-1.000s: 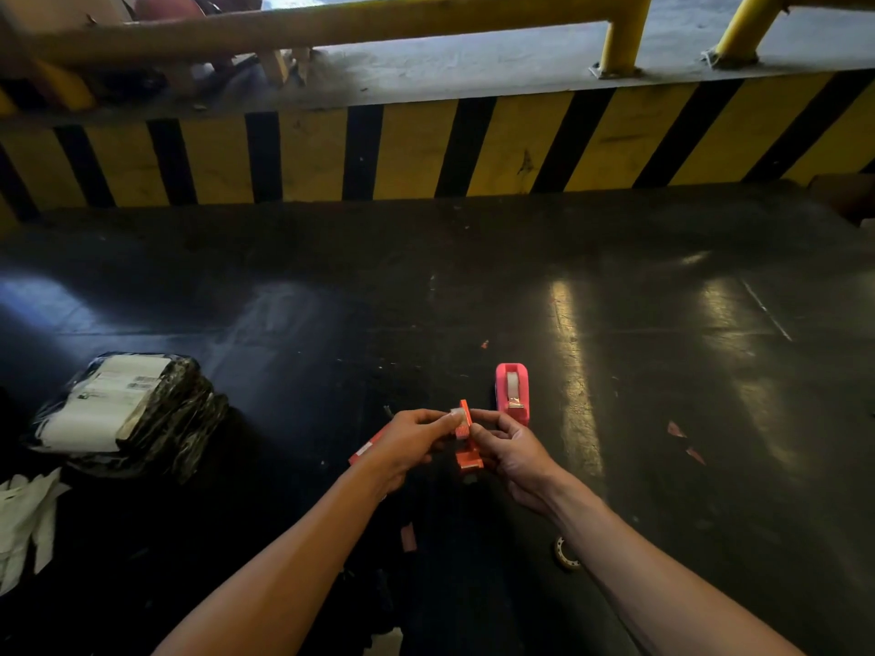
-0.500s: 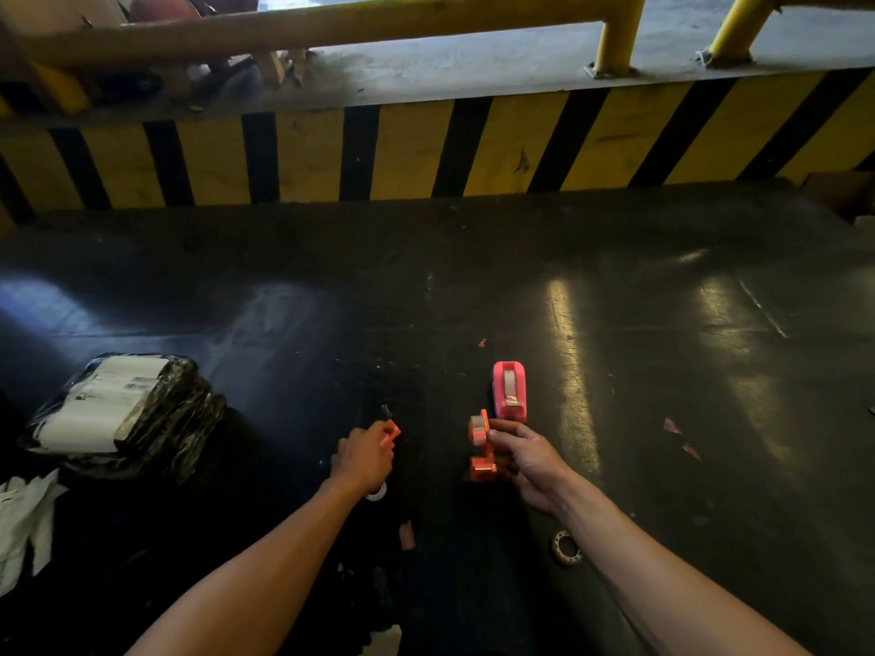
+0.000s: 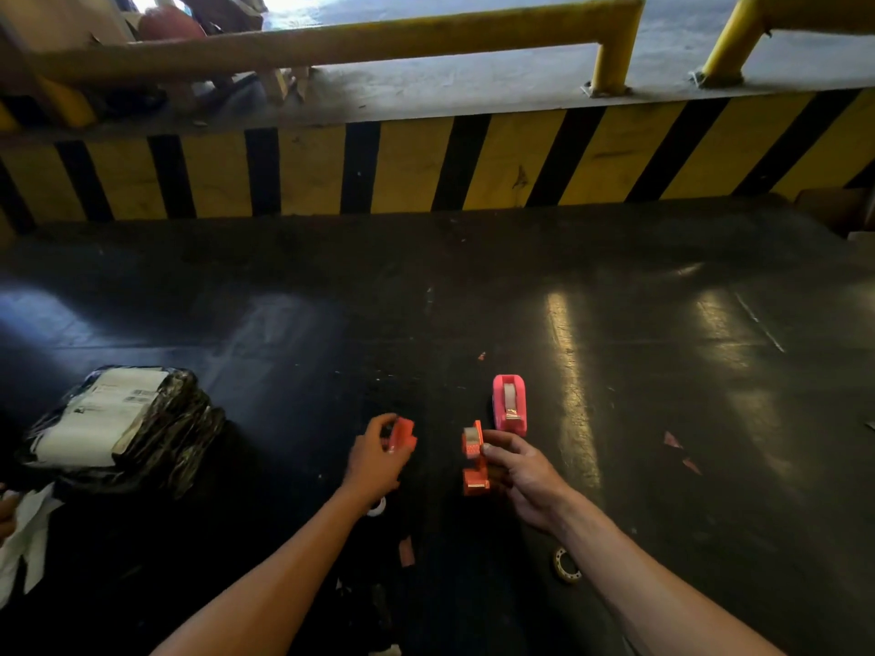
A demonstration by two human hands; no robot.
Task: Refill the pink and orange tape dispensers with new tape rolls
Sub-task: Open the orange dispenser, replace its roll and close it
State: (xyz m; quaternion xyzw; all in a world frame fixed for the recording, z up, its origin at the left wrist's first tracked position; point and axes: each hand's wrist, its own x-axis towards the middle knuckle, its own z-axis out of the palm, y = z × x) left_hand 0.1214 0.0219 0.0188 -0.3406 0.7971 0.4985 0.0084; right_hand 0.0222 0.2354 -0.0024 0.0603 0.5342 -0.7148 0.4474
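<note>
The pink tape dispenser (image 3: 509, 403) stands on the dark floor with a tape roll inside it. Just in front of it, my right hand (image 3: 523, 475) grips one half of the orange tape dispenser (image 3: 474, 459), which carries a pale tape roll at its top. To the left, my left hand (image 3: 376, 459) holds the other orange piece (image 3: 403, 434), apart from the first half. A small tape roll (image 3: 377, 506) lies on the floor partly hidden under my left wrist. Another tape roll (image 3: 566, 565) lies beside my right forearm.
A black plastic-wrapped bundle with a white label (image 3: 120, 421) lies at the left, white bags (image 3: 23, 542) in front of it. A yellow and black striped curb (image 3: 426, 168) with yellow rails runs across the back. Small paper scraps (image 3: 677, 447) dot the floor.
My hands have separated: the left drew away to the left with one orange piece, while the right kept the orange half with the tape roll near the pink dispenser.
</note>
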